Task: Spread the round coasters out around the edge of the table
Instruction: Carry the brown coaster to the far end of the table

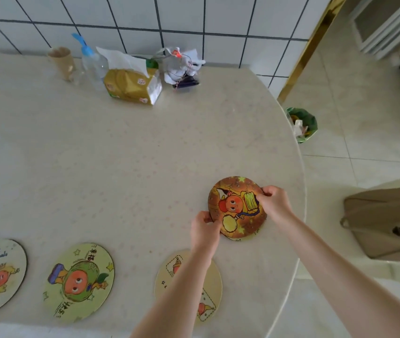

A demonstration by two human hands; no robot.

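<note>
Orange coaster (236, 208) tilted, picture upright; left hand (205, 230), right hand (275, 202) pinching opposite rims.

bare table (125, 154) centre, clutter (tissue pack (133, 86), bottle (91, 62)) along wall

Table (121, 147): pale speckled stone-look top, smooth, low sheen.
Orange coaster (236, 208) in my grip: stiff board, printed face, slight gloss.
Green coaster (79, 281): same board, matt print, dark edge.
Bottle (94, 64): clear plastic.
Tissue pack (130, 86): glossy yellow film, white paper.
Wall (169, 18): glazed white tile.
</note>
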